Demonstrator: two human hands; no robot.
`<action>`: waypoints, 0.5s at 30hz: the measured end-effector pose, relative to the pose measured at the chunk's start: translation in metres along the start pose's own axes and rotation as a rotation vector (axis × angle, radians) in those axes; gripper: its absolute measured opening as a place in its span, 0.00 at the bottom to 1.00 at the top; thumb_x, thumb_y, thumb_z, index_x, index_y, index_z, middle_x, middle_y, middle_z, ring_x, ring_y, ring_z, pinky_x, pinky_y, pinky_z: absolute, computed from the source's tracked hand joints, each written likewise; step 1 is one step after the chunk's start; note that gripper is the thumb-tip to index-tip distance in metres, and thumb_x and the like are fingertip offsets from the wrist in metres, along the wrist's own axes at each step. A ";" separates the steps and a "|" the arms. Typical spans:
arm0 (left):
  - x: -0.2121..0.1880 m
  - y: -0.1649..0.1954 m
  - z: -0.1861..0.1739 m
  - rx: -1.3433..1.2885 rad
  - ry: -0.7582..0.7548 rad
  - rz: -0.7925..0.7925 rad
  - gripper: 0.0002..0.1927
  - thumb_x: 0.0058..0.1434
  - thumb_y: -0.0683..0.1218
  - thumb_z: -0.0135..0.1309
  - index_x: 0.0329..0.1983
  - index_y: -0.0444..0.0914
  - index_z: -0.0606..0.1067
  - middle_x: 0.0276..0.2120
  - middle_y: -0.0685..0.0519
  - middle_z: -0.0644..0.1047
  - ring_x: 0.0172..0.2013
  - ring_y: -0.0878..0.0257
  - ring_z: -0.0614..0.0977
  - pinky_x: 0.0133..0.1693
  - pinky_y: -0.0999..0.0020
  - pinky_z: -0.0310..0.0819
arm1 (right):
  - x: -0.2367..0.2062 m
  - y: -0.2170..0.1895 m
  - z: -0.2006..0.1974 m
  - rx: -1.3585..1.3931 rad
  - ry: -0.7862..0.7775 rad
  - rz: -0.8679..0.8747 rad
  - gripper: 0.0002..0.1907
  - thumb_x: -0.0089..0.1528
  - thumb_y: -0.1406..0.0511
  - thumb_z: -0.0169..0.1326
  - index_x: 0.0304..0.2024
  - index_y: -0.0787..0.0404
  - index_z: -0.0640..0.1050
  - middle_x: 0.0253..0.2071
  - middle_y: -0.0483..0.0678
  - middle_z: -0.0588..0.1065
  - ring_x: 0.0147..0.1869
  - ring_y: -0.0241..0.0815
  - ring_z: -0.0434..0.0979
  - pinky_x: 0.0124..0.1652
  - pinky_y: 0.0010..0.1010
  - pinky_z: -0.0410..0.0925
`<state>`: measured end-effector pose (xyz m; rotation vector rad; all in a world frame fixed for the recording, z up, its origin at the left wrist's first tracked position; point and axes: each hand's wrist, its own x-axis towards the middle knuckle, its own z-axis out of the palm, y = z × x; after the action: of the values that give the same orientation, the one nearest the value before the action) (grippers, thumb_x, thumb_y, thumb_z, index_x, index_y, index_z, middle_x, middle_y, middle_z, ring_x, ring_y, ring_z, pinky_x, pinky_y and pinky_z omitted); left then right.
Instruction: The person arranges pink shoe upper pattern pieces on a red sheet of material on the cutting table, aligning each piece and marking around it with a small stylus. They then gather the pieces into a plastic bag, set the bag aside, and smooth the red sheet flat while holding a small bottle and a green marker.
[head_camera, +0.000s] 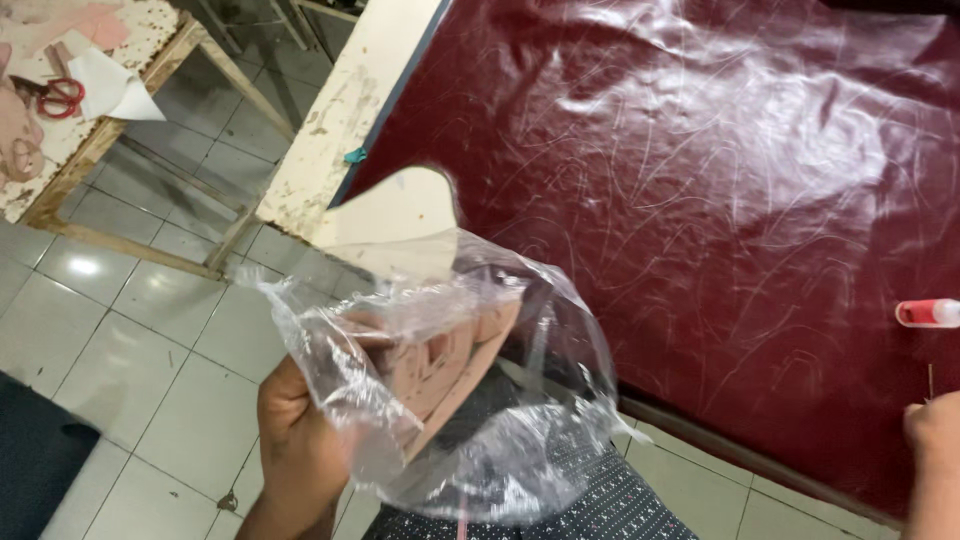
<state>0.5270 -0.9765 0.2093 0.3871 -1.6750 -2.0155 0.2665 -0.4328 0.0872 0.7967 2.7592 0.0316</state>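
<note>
My left hand (300, 440) grips a crumpled clear plastic bag (500, 400) at the lower middle, over the floor beside the table. Inside the bag are flat pinkish cut pieces (445, 370). A cream rounded flat piece (395, 225) sticks up out of the bag's mouth. My right hand (935, 440) shows only partly at the right edge, resting by the front of the dark red sheet (700, 180); its fingers are out of view. A thin needle-like pin (929, 382) stands just above it.
The dark red glossy sheet, covered in scratch marks, lies on a table with a worn cream edge (340, 120). A small red-and-white tube (928, 313) lies at the right. Another table at top left holds red-handled scissors (55, 95) and pink pieces. Grey tiled floor (150, 330) below.
</note>
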 end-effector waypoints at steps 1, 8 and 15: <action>0.006 -0.001 -0.009 -0.011 0.017 -0.025 0.08 0.72 0.39 0.52 0.48 0.29 0.78 0.44 0.46 0.79 0.40 0.65 0.78 0.43 0.70 0.74 | -0.002 -0.004 0.003 -0.001 -0.005 0.000 0.22 0.60 0.64 0.58 0.53 0.74 0.77 0.50 0.64 0.78 0.51 0.58 0.79 0.48 0.46 0.72; 0.052 -0.010 -0.039 0.043 0.090 0.035 0.10 0.73 0.41 0.50 0.48 0.30 0.77 0.51 0.47 0.79 0.49 0.64 0.81 0.52 0.67 0.76 | 0.013 -0.017 0.024 0.074 -0.052 -0.015 0.16 0.62 0.69 0.56 0.52 0.72 0.76 0.48 0.58 0.77 0.49 0.49 0.78 0.47 0.38 0.71; 0.094 -0.014 -0.034 0.150 0.038 -0.033 0.14 0.73 0.42 0.46 0.57 0.31 0.74 0.55 0.48 0.77 0.48 0.65 0.80 0.50 0.67 0.77 | -0.046 -0.119 0.015 0.972 -0.263 -0.439 0.12 0.64 0.74 0.53 0.51 0.70 0.76 0.46 0.52 0.76 0.46 0.40 0.77 0.45 0.30 0.71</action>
<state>0.4626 -1.0534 0.1968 0.5044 -1.8126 -1.8993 0.2462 -0.5587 0.0733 0.2913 2.5217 -1.4490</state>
